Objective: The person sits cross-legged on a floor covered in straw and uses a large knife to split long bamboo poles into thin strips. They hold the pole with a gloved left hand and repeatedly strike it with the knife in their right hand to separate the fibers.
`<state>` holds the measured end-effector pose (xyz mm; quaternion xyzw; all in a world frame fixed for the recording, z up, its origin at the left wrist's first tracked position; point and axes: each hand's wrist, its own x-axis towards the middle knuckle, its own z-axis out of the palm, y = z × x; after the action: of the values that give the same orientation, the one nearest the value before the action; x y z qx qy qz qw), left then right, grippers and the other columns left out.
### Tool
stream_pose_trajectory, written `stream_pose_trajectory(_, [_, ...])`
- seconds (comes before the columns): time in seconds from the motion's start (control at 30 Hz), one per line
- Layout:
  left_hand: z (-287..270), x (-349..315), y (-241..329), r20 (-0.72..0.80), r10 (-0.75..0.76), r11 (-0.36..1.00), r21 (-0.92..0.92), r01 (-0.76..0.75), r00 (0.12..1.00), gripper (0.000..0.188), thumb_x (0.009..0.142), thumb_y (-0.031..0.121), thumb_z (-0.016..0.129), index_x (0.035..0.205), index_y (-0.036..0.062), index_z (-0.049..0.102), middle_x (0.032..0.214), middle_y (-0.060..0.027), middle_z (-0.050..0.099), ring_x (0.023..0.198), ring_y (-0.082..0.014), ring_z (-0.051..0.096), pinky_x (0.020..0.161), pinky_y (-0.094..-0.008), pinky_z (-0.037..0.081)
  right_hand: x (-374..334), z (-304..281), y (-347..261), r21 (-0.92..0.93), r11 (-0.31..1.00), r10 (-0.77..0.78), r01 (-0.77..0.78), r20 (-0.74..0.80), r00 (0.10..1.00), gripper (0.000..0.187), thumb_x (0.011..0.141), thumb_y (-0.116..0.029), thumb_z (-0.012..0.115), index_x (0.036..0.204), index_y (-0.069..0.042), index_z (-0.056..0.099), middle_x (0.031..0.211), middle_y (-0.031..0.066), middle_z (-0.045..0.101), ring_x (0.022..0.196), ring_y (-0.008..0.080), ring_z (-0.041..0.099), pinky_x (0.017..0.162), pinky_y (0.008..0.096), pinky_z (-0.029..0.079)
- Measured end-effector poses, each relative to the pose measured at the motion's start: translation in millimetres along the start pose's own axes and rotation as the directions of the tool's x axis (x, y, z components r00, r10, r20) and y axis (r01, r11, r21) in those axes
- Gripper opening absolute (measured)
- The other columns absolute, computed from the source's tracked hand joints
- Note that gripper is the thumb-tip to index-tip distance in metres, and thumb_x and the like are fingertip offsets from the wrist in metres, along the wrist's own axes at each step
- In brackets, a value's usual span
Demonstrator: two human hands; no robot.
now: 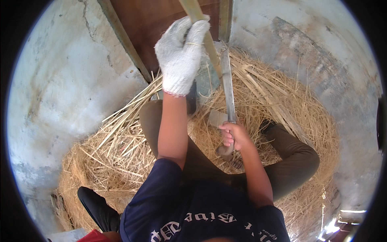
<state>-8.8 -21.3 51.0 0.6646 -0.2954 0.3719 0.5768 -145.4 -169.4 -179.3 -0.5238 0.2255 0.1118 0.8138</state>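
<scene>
Two things our fingers clamp: a long yellowish bamboo strip [210,48] in our white-gloved left hand [180,54], a straight steel-bladed knife [229,88] in our bare right hand [236,136].

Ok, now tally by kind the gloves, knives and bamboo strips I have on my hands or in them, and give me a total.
White knitted glove, on the left hand: 1
Long-bladed knife, in the bare right hand: 1
Bamboo strip, in the left hand: 1
Total: 3
</scene>
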Motion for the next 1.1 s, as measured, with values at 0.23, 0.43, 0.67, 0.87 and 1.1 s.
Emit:
stream_pose_trajectory(0.23, [9, -3, 16, 0.002, -0.219, 0.971, -0.099, 0.218, 0.976, 0.026, 0.095, 0.023, 0.071, 0.111, 0.0037, 0.077, 0.096, -0.0051, 0.074, 0.074, -0.0123, 0.068, 0.07, -0.0286, 0.056, 5, 14, -10, -0.719, 0.63, -0.635, 0.292, -0.261, 0.727, 0.037, 0.091, -0.023, 0.07, 0.065, 0.0, 0.056, 0.051, 0.0072, 0.051, 0.044, 0.018, 0.051, 0.047, 0.0375, 0.038])
stream_pose_trajectory(0.43, [17, -7, 14, -0.088, -0.108, 0.975, -0.204, 0.089, 0.99, 0.02, 0.098, 0.02, 0.07, 0.104, 0.0016, 0.076, 0.09, 0.0004, 0.067, 0.081, -0.0068, 0.061, 0.072, -0.0232, 0.049, 53, -16, 13, -0.733, 0.674, -0.52, 0.093, -0.381, 0.765, 0.037, 0.086, -0.032, 0.07, 0.079, 0.005, 0.07, 0.062, 0.0198, 0.063, 0.057, 0.032, 0.063, 0.06, 0.0417, 0.049])
stream_pose_trajectory(0.67, [32, -13, -11, -0.028, -0.158, 0.943, -0.301, 0.142, 0.987, 0.024, 0.102, 0.023, 0.064, 0.106, 0.0009, 0.071, 0.088, -0.0055, 0.067, 0.077, -0.013, 0.063, 0.073, -0.0305, 0.053, 77, -36, 39, -0.565, 0.824, -0.19, -0.043, -0.348, 0.918, 0.044, 0.084, -0.036, 0.074, 0.079, 0.007, 0.069, 0.068, 0.0217, 0.067, 0.062, 0.0334, 0.067, 0.062, 0.0416, 0.053])
stream_pose_trajectory(0.87, [54, -16, -29, 0.114, -0.218, 0.716, -0.656, 0.238, 0.969, 0.036, 0.107, 0.034, 0.055, 0.095, 0.0009, 0.061, 0.077, -0.013, 0.066, 0.067, -0.0211, 0.063, 0.062, -0.0362, 0.055, 46, -11, 22, -0.322, 0.945, -0.12, 0.05, -0.199, 0.973, 0.037, 0.091, -0.028, 0.072, 0.077, 0.006, 0.066, 0.064, 0.0209, 0.064, 0.059, 0.0309, 0.065, 0.059, 0.0426, 0.049])
stream_pose_trajectory(1.1, [69, -41, -56, -0.013, -0.382, 0.614, -0.75, 0.244, 0.924, 0.06, 0.103, 0.064, 0.046, 0.082, 0.0075, 0.052, 0.062, -0.0026, 0.047, 0.052, -0.0146, 0.045, 0.049, -0.0306, 0.039, 12, 18, 6, -0.66, 0.713, -0.536, 0.237, -0.294, 0.792, 0.033, 0.092, -0.03, 0.069, 0.09, 0.004, 0.072, 0.066, 0.017, 0.064, 0.059, 0.0276, 0.062, 0.063, 0.0417, 0.049])
